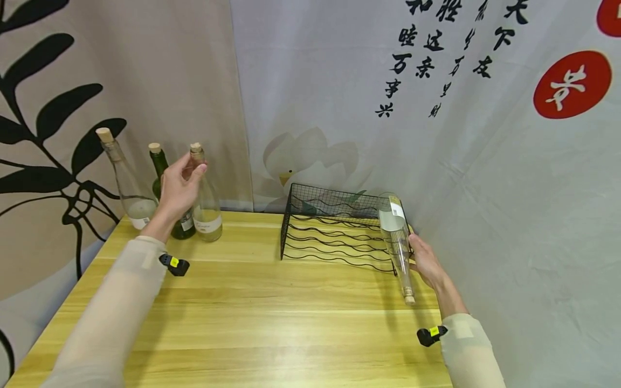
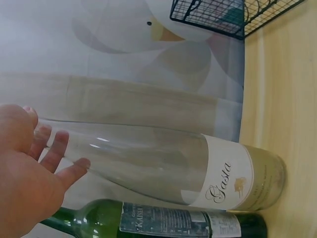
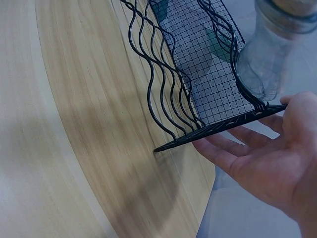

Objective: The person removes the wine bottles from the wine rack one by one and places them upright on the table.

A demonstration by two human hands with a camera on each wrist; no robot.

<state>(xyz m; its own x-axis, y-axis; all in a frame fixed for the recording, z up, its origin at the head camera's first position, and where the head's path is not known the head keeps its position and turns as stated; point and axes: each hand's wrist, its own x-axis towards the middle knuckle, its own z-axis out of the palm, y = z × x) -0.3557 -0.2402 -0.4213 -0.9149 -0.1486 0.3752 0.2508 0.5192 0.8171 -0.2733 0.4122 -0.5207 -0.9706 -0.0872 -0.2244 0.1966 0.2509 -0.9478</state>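
Observation:
In the head view my left hand [image 1: 180, 186] holds a clear glass bottle [image 1: 207, 207] by its corked neck. The bottle stands upright on the table, and its white label reads "Gasta" in the left wrist view. My fingers [image 2: 55, 151] curl about the neck. A green bottle [image 2: 99, 218] stands right beside it. My right hand [image 1: 427, 264] is at the right side of a black wire bottle rack [image 1: 335, 253]; its fingers [image 3: 223, 151] lie against the outside of the side frame. Another clear corked bottle [image 1: 395, 231] lies on the rack's right end, neck toward me.
A taller clear corked bottle [image 1: 133, 199] stands left of the green one. The wooden table [image 1: 291, 328] extends in front of the rack. Printed cloth [image 1: 310, 108] hangs behind the table and along its right side.

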